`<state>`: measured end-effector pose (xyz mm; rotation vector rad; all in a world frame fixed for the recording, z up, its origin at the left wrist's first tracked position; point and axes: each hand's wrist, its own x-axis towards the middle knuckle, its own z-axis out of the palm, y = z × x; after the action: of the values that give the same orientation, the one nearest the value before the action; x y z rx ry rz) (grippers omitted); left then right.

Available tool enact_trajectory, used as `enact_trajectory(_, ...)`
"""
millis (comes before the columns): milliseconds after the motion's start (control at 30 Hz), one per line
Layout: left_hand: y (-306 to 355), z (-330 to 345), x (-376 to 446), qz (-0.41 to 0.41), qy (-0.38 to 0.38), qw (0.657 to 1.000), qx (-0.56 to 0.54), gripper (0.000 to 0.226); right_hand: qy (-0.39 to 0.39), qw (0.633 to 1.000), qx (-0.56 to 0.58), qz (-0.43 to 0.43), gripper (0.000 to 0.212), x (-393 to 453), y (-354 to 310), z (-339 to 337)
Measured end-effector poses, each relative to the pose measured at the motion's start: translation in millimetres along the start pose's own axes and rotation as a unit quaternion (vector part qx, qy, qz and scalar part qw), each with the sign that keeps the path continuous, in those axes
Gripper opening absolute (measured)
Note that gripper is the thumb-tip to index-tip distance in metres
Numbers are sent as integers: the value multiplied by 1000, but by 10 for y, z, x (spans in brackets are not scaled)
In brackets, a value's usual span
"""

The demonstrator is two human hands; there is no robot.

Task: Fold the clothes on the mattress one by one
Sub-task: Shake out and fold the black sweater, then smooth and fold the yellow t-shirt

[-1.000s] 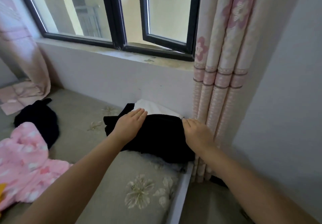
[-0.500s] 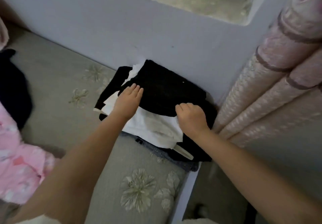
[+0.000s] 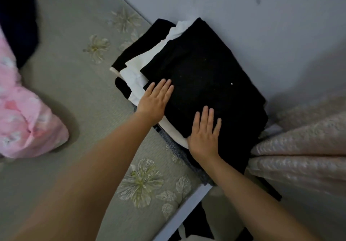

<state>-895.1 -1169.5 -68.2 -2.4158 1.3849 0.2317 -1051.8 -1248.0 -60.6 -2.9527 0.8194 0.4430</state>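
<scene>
Since a moment ago my view has tipped further down onto the pile, and both hands have slid onto the top black garment, the right one uncurled from a loose fist to lie flat. Largest in view is the grey flower-printed mattress (image 3: 78,83), running from the near left to the far wall (image 3: 262,25). On its right end, pushed against that wall, sits the stack of folded clothes: a folded black garment (image 3: 202,75) on top, a white garment (image 3: 138,72) showing beneath it on the left side, and more black cloth under that. A pale patterned curtain (image 3: 303,147) bunches at the right, touching the stack's near right corner. At the left edge lies a crumpled pink garment (image 3: 24,120), well apart from the stack, with a dark garment (image 3: 18,19) beyond it at the far left. My left hand (image 3: 155,102) rests flat, fingers straight and together, across the left edge of the black garment, holding nothing. My right hand (image 3: 205,134) lies flat too, fingers slightly spread, pressing the near edge of the same garment.
</scene>
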Motion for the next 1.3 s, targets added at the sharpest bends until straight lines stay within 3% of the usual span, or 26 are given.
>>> enact_trajectory(100,-2,-66,-15,-5,1,1000,3,60,-58,998,16,5,83,-23,9,0)
enact_trajectory(200,-115,-68,-178,-29,29,999,0,66,-23,998,52,4,80,-69,-57,-259)
enact_trajectory(300,-285,69,-555,-107,32,993,-51,64,52,990,102,-80,71,-77,-284,-468)
enact_trajectory(367,-426,219,-908,-184,13,977,-107,60,55,980,112,-154,63,-60,-557,-510)
enact_trajectory(533,-789,651,-2021,-354,-32,919,-171,60,-17,932,103,-347,48,-129,-1442,-370)
enact_trajectory(733,-1160,1233,-3366,-493,-88,846,-185,60,-31,890,74,-450,52,-406,-2523,-169)
enact_trajectory(833,-1372,1540,-4015,-543,-104,805,-214,59,-26,871,47,-488,55,-599,-3110,-80)
enact_trajectory(967,-1615,2052,-4939,-568,-110,782,-230,55,-40,859,-10,-511,54,-917,-4007,147)
enact_trajectory(1133,-1772,2837,-5929,-614,-95,730,-283,56,-50,844,-59,-530,57,-1378,-5136,573)
enact_trajectory(1300,-1824,3655,-6483,-662,-68,657,-355,66,-104,827,-88,-545,65,-1705,-6190,1079)
